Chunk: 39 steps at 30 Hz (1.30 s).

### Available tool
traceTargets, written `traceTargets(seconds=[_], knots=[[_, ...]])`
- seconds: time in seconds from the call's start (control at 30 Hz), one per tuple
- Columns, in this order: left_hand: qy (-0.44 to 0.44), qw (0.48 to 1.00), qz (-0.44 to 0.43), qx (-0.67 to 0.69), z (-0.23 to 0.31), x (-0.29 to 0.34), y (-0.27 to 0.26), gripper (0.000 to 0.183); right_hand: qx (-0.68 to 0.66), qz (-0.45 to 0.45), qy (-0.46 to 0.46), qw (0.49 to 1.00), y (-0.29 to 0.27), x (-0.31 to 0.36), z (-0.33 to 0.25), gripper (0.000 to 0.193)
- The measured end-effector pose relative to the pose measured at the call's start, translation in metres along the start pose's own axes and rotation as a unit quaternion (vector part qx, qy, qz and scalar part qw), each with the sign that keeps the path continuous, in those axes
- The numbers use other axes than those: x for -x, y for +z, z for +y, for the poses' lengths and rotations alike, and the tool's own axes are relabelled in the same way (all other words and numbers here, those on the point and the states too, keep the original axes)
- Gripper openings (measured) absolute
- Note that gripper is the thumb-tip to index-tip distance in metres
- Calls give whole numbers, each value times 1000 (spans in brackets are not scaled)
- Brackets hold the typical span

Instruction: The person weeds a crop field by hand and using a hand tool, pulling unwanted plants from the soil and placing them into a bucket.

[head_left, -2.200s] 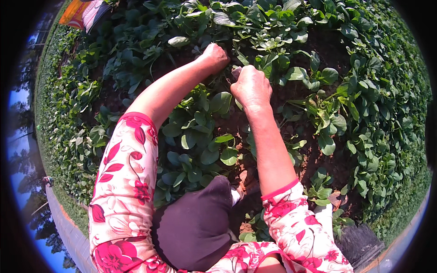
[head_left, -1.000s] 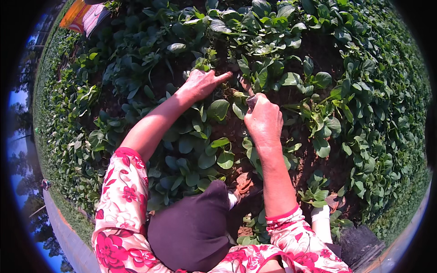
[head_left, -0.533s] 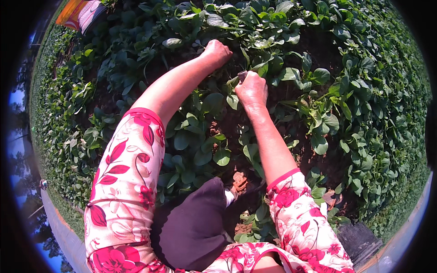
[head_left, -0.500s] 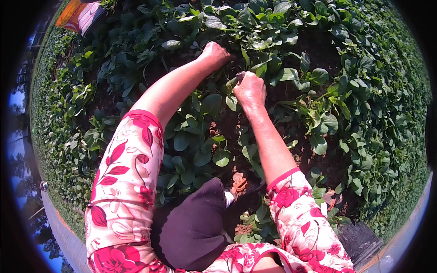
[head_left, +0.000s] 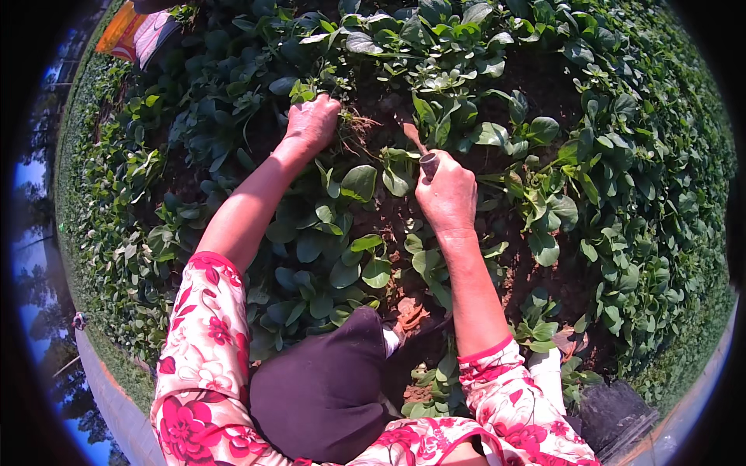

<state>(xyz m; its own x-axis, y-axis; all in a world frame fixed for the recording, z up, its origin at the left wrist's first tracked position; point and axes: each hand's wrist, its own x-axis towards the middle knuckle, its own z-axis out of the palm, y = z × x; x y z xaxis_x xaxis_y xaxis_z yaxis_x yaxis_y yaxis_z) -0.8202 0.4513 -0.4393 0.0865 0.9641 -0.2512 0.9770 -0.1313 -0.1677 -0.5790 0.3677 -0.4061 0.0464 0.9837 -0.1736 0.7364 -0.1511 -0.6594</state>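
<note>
My left hand [head_left: 312,124] is closed round a small uprooted weed [head_left: 357,133]. Thin brown roots stick out on its right side, and green leaves show beyond the knuckles. A short way to the right, my right hand [head_left: 449,193] grips the dark handle of a small weeding trowel [head_left: 412,133]. The trowel's narrow rusty blade points away from me, up and to the left, and appears clear of the soil. Between and below the hands grow broad-leaved green vegetable plants [head_left: 360,183], with reddish-brown soil [head_left: 396,221] in the gaps.
Dense leafy greens [head_left: 660,186] spread across the bed on all sides. An orange and white bag [head_left: 128,33] lies at the far left. My dark-clad knee [head_left: 322,380] is close in at the bottom, and a black object [head_left: 614,415] sits at the lower right.
My left hand has drawn back to the left, with the rooted weed now showing in it. My right hand has moved nearer and slightly right, and the trowel's blade has come into view.
</note>
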Motion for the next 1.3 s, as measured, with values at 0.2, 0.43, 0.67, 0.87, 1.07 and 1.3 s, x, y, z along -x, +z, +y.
traceTargets(seconds=[0.2, 0.43, 0.67, 0.87, 1.07, 1.3], knots=[[11, 998, 66, 18, -18, 25, -2, 14, 39, -38, 1, 999, -10, 11, -5, 18], [86, 979, 171, 70, -46, 23, 2, 19, 44, -48, 2, 998, -22, 27, -6, 16], [310, 942, 5, 129, -13, 17, 20, 24, 87, -129, -41, 987, -6, 19, -13, 22], [337, 940, -51, 22, 8, -1, 26, 26, 74, -124, -3, 990, 10, 13, -20, 19], [343, 936, -75, 24, 9, -17, 31, 31, 101, -132, 16, 986, 21, 9, -22, 24], [314, 939, -116, 74, 5, -10, 12, 21, 59, -94, -126, 986, 21, 18, -1, 17]])
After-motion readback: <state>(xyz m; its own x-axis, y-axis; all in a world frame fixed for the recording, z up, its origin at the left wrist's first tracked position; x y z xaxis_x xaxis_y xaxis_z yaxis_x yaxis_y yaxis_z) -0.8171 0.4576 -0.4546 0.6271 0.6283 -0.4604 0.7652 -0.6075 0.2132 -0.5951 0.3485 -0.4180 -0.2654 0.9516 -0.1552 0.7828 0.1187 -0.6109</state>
